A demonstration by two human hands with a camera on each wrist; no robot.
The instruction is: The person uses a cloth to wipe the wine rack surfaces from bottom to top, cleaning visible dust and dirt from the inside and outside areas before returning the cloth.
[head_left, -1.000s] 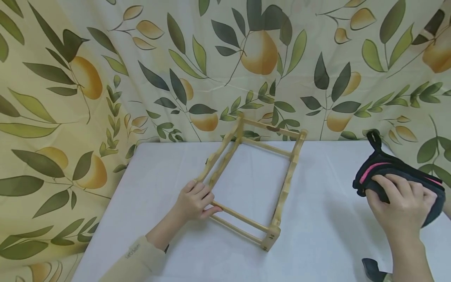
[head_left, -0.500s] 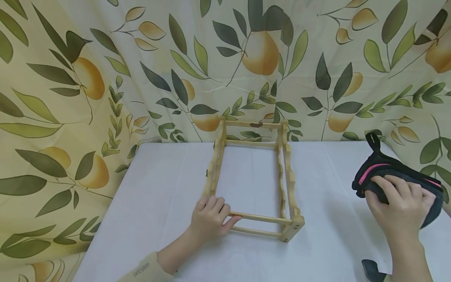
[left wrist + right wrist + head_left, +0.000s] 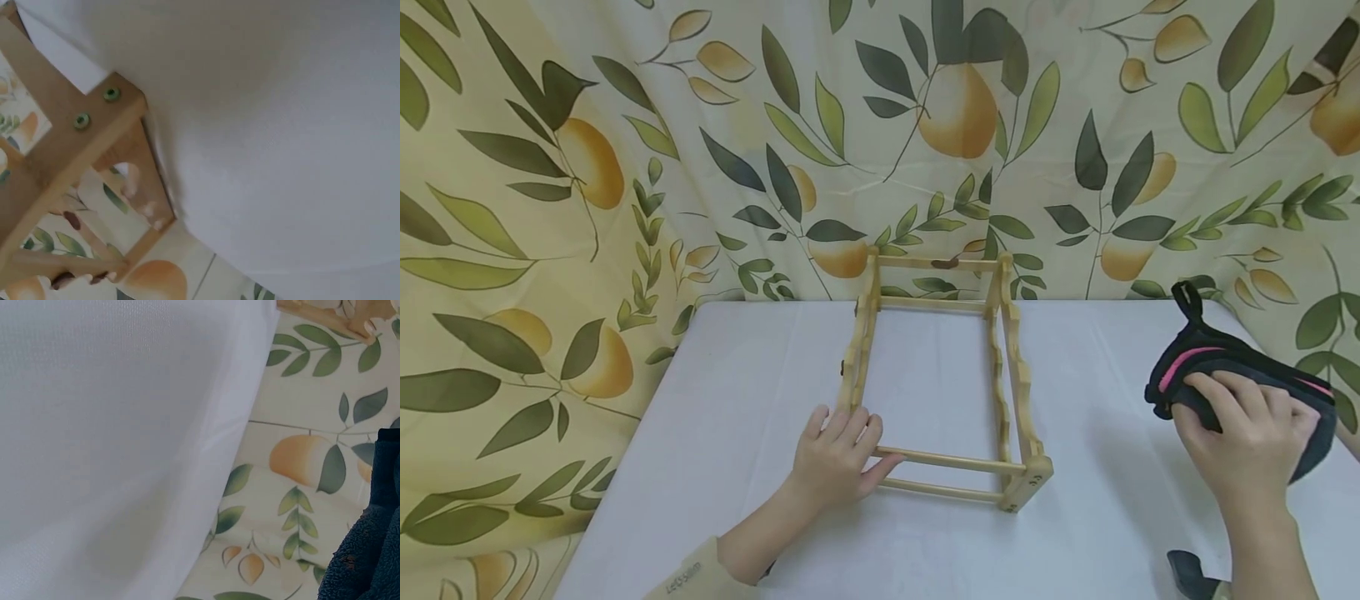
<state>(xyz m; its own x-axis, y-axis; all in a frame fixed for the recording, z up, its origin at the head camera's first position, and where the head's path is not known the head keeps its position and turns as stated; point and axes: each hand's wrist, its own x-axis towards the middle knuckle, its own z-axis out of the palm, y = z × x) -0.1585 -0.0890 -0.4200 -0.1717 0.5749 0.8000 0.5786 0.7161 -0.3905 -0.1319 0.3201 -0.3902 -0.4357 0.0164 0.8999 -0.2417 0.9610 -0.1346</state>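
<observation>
A light wooden rack with wavy side rails and round crossbars stands on the white table. At its near left corner is my left hand, fingers fairly straight over the corner and thumb along the front crossbar. The left wrist view shows the rack's corner post with two round screw heads. Off to the right, my right hand grips a dark pencil case with a pink stripe and a loop at one end. Dark blue fuzzy fabric shows at the edge of the right wrist view.
White cloth covers the table. Behind and to the left hangs a curtain printed with leaves and orange fruit. The rack's far end overlaps the curtain in the head view.
The rack has turned from slanted to nearly straight with my left hand on it, then stays put. My left fingers have since loosened and straightened. The pencil case has shifted slightly left.
</observation>
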